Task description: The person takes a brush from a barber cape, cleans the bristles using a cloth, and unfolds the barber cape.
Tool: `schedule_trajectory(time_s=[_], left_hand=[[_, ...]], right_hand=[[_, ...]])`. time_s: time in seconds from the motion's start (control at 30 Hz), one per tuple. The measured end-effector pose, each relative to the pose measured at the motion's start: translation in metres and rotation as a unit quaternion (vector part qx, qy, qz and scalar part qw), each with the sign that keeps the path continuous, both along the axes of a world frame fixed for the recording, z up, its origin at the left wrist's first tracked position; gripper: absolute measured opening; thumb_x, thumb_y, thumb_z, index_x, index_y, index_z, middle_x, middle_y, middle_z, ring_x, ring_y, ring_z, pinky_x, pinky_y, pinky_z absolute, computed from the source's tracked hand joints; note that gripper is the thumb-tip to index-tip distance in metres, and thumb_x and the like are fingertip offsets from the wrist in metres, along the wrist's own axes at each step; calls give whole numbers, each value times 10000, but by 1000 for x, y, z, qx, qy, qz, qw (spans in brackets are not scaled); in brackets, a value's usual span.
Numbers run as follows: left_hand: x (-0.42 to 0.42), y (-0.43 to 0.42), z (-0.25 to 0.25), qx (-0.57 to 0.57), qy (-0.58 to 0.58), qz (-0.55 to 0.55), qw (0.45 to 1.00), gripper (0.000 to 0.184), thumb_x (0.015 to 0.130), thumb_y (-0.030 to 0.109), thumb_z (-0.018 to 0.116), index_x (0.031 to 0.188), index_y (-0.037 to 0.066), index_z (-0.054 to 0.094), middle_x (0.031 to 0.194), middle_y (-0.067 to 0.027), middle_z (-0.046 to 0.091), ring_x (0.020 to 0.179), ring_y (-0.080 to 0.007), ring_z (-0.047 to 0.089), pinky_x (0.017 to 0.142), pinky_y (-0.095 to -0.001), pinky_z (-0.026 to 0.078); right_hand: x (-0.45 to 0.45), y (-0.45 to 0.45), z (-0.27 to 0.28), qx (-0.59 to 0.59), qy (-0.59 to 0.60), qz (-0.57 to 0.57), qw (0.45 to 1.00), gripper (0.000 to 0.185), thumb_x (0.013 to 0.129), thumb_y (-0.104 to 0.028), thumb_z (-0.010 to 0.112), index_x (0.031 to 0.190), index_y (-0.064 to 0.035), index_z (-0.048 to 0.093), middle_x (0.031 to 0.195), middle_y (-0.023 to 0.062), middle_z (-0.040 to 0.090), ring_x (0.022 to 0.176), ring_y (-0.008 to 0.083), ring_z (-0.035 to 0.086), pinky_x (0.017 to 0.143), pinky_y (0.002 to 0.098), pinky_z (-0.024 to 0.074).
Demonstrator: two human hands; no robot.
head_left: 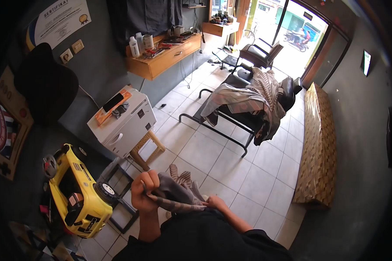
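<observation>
Close to my body I hold a grey and brown striped garment (175, 187), stretched between both hands; its exact kind is hard to make out. My left hand (146, 190) is raised higher, its fingers closed in a fist around one edge. Lower down, my right hand (216, 203) pinches the other end of the same edge. The rest of the cloth bunches and hangs beyond my hands. Across the room, more clothes (244, 98) in striped and grey fabric lie draped over a black metal-framed chair (213, 123).
A yellow toy car (89, 213) stands at lower left, by a white cabinet (133, 124) with a phone on top and a wicker stool (149, 150). A wooden wall shelf (161, 58) carries bottles and tools. A woven panel box (315, 152) lines the right wall.
</observation>
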State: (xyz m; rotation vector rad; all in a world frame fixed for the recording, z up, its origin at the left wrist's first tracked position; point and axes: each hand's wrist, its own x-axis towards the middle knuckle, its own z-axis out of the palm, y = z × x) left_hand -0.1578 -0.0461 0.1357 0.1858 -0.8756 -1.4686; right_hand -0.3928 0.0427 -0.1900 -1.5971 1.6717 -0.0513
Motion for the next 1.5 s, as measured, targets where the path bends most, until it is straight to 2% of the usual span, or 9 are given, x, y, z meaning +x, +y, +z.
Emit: schedule_trajectory(time_s=[0.23, 0.5, 0.63, 0.77, 0.97, 1.13, 1.3, 1.4, 1.5], left_hand=[[-4, -6, 3, -37, -92, 35, 994, 327, 935, 266, 363, 695, 51, 416, 678, -50, 400, 563, -90, 330, 510, -212, 275], [-35, -6, 8, -117, -352, 21, 928, 119, 879, -61, 446, 891, -19, 557, 847, -69, 537, 714, -95, 549, 656, -220, 444], [-37, -3, 5, -117, -354, 47, 927, 97, 879, -44, 465, 887, -20, 559, 836, -74, 558, 713, -105, 548, 656, -215, 441], [-33, -3, -5, -99, -256, 189, 943, 93, 880, -24, 459, 903, -29, 549, 863, -104, 559, 728, -143, 556, 668, -248, 456], [-28, 1, 5, -124, -261, 227, 930, 107, 878, -5, 466, 899, -30, 568, 859, -114, 572, 739, -169, 574, 693, -259, 467], [-35, 2, 13, -145, -346, 194, 906, 80, 852, -29, 516, 868, -28, 594, 815, -87, 593, 708, -137, 587, 659, -240, 474], [-48, 3, 12, -151, -381, 162, 898, 68, 838, -49, 548, 871, -30, 604, 809, -86, 595, 668, -115, 591, 602, -225, 470], [-49, 2, 4, -142, -373, 160, 903, 64, 835, -41, 559, 871, -25, 609, 810, -86, 597, 666, -120, 590, 596, -229, 467], [-44, 1, 5, -172, -385, 197, 885, 66, 827, -33, 572, 875, -17, 615, 812, -88, 600, 661, -131, 589, 591, -236, 464]], right_hand=[[-19, -5, 24, -32, -3, -177, 984, 436, 846, -461, 537, 853, -51, 686, 749, 184, 647, 699, 324, 631, 639, 418, 480], [23, -27, 203, -53, -641, -177, 745, 491, 969, -485, 293, 745, -81, 460, 553, -27, 412, 469, 64, 390, 409, 212, 308], [37, -30, 159, -12, -548, -85, 832, 517, 961, -486, 318, 915, -34, 564, 579, 61, 516, 465, 144, 470, 439, 264, 375], [22, -12, 40, -35, -154, 35, 987, 486, 927, -448, 406, 913, -23, 641, 860, 177, 640, 741, 317, 612, 659, 411, 471], [-15, 44, -22, 100, 123, -73, 985, 570, 886, -517, 399, 915, -15, 667, 898, 251, 628, 880, 408, 608, 748, 447, 482], [-28, -5, 22, 64, -104, -229, 966, 592, 894, -560, 416, 767, -19, 622, 585, 90, 575, 473, 208, 541, 439, 350, 425], [-2, -39, 172, 72, -657, -271, 700, 532, 916, -570, 372, 690, -104, 493, 510, -42, 367, 408, 59, 333, 370, 205, 228], [11, -34, 183, 40, -728, -139, 671, 479, 929, -530, 392, 760, -95, 496, 520, -44, 374, 401, 46, 323, 354, 207, 225], [23, -33, 164, 86, -546, -85, 829, 520, 923, -533, 405, 821, -55, 586, 556, -14, 443, 465, 89, 387, 416, 234, 296]])
